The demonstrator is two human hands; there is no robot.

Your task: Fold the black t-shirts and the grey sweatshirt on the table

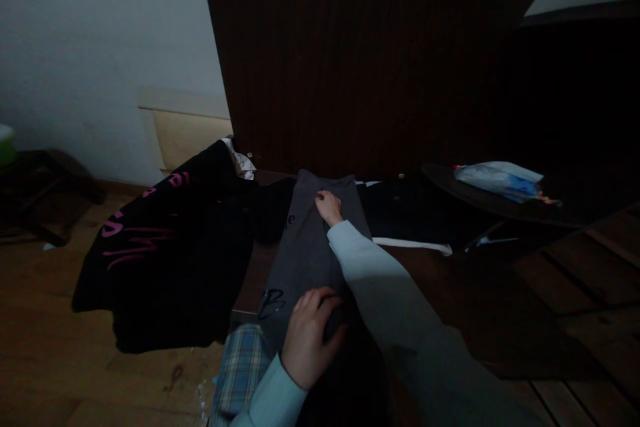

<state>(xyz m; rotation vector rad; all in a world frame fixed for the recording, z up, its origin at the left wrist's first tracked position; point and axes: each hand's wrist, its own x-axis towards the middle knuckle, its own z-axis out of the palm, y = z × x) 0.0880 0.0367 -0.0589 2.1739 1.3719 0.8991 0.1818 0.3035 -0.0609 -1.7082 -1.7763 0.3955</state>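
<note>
A long grey garment (313, 240) with black lettering lies lengthwise before me, folded narrow. My right hand (330, 207) is on its far part, with the fingers bent in and closed on the cloth. Nearer to me, my left hand (313, 333) curls over the garment's near part, fingers and thumb round a dark fold of cloth. Shadow hides the fabric under that hand. Left of the grey garment, a black garment (185, 267) with pink lettering drapes over the low surface's edge.
A dark wooden panel (375, 67) rises behind the low brown surface (257, 280). Blue plaid cloth (245, 360) is at the near left. On the right, a blue-and-white packet (500, 180) lies on a dark shelf (560, 213). A dark stool (45, 193) stands at the far left.
</note>
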